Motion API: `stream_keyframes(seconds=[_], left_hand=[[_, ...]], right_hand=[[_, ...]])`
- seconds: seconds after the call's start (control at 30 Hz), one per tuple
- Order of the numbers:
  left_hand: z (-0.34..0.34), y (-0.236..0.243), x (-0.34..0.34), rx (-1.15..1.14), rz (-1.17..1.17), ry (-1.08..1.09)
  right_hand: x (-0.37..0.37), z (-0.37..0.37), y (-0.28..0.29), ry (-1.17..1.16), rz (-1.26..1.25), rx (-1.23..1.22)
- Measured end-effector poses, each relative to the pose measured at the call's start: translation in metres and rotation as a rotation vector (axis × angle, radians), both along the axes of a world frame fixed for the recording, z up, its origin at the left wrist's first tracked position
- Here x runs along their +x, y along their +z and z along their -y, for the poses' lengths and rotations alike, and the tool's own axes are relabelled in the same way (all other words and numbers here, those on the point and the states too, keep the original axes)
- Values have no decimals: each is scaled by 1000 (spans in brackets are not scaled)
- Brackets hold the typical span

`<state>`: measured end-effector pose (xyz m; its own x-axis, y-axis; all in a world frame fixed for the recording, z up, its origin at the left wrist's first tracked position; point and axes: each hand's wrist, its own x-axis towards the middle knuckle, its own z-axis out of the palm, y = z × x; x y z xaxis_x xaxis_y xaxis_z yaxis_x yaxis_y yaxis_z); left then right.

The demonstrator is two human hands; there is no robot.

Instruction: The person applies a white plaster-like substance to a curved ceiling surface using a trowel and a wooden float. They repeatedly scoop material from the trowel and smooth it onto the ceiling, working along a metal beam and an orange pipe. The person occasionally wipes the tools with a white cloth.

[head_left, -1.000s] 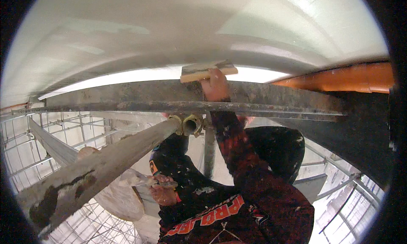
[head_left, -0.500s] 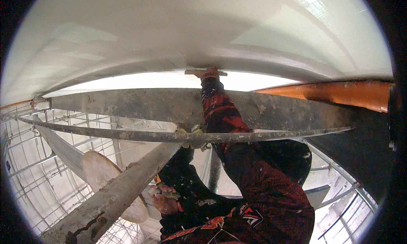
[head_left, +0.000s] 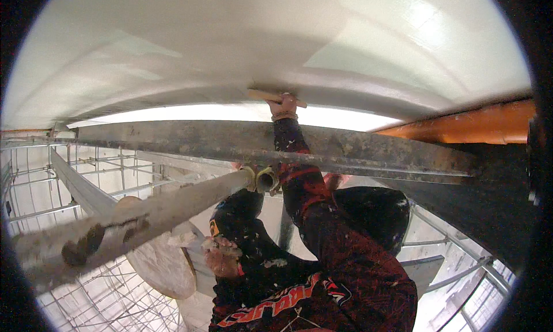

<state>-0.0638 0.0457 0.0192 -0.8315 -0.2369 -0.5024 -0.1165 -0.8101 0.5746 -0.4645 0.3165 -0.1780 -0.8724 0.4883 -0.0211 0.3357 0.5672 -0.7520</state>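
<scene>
Right hand (head_left: pixel 283 105), in the head view, reaches up to 12 o'clock with its fingers closed around a flat wooden block (head_left: pixel 260 94). That block sits just under the curved white ceiling (head_left: pixel 230 38), tilted a little, its left end higher than its right; whether it touches the surface cannot be told. A cord band (head_left: pixel 284 117) circles the wrist, and the dark red and black sleeve (head_left: pixel 340 240) runs up from 5 o'clock, crossing in front of a stained dark beam (head_left: pixel 196 137).

Left hand (head_left: pixel 222 258) is low, at 7 o'clock, near the thigh, its fingers bent; it is too blurred to tell whether they hold anything.

Between the two hands, close to the middle, the open end of a pipe (head_left: pixel 266 181) shows in a clamp. A thick grey pole (head_left: pixel 173 221) slants from there out to 8 o'clock, and a round pale board (head_left: pixel 161 266) lies below it toward 7 o'clock. An orange pipe (head_left: pixel 478 121) runs along the ceiling's edge between 2 and 3 o'clock. Black trousers (head_left: pixel 371 217) flecked with white show at 4 o'clock, with scaffold poles (head_left: pixel 487 260) farther out that way.
</scene>
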Motion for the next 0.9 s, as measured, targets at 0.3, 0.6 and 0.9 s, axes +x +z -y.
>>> stream_keyframes(seconds=[0.3, 0.6, 0.9], left_hand=[[5, 13, 3, -276, -185, -71], [13, -1, 14, -326, -318, -81], [-2, 20, 0, -249, -66, 2]], right_hand=[[57, -39, 262, -21, -283, -465], [107, 11, 106, 142, -459, 84], [0, 49, 40, 293, 258, -100]])
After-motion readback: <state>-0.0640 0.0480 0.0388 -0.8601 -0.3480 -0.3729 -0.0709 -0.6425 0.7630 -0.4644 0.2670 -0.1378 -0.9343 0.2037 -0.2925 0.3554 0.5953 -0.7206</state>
